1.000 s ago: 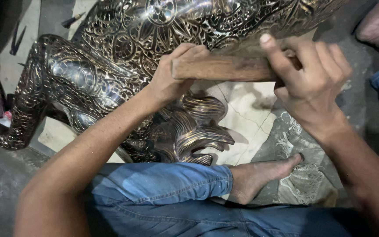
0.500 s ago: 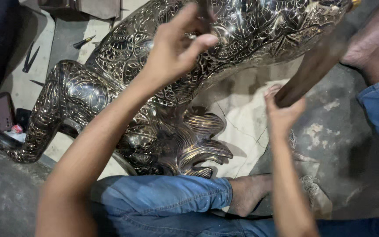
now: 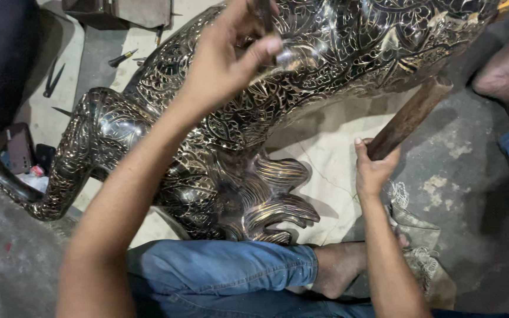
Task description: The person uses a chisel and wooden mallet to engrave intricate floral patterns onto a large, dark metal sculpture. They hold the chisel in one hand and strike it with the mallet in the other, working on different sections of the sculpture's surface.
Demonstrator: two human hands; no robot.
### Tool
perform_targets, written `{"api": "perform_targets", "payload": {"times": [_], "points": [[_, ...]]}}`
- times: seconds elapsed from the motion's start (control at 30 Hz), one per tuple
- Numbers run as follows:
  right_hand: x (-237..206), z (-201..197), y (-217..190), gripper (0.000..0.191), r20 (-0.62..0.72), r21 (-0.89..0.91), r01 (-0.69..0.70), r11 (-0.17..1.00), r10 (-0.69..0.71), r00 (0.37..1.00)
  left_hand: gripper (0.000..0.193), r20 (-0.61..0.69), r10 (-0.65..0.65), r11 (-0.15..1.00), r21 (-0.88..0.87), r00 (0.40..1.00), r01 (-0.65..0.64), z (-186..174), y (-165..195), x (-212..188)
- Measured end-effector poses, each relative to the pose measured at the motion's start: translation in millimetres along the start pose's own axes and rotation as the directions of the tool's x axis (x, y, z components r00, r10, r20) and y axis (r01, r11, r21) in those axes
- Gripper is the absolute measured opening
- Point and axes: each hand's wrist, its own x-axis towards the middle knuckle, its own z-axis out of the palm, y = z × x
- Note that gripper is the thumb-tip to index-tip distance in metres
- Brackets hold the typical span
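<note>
Two hands are working on this big engraved metal animal sculpture (image 3: 219, 147) lying on the floor (image 3: 478, 194), right up against the person's jeans-covered leg (image 3: 225, 271). Right hand (image 3: 375, 171) is gripping a wooden mallet handle (image 3: 410, 115), cocked back like it's readying a strike. Further up, left hand (image 3: 228, 65) is pinching a thin chisel-like tool (image 3: 264, 15) against the body, probably steadying it. Loose tools (image 3: 122, 57) are lying toward the floor's far edge.

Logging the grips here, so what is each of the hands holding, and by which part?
Right hand grips the wooden stick at its lower end. Left hand pinches a thin dark tool against the engraved metal sculpture.
</note>
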Motion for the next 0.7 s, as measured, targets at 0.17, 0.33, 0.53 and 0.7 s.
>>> {"api": "perform_targets", "payload": {"times": [0.17, 0.33, 0.53, 0.7], "points": [[-2, -5, 1, 0.046, 0.013, 0.007, -0.021, 1.0, 0.021, 1.0, 0.048, -0.061, 0.064, 0.996, 0.063, 0.996, -0.06, 2, -9, 1], [-1, -6, -1, 0.046, 0.043, 0.043, -0.025, 0.999, 0.023, 0.999, 0.029, -0.063, -0.046, 0.982, -0.188, 0.997, 0.034, -25, -10, -6], [3, -9, -1, 0.047, 0.046, 0.012, -0.031, 0.999, 0.03, 0.998, 0.035, -0.057, -0.056, 0.98, -0.194, 0.997, 0.044, -26, -11, -29], [9, -16, 1, 0.047, 0.02, 0.062, 0.008, 0.998, -0.009, 1.0, 0.029, -0.083, -0.137, 0.979, -0.163, 0.987, 0.122, -29, -13, -50]]}}
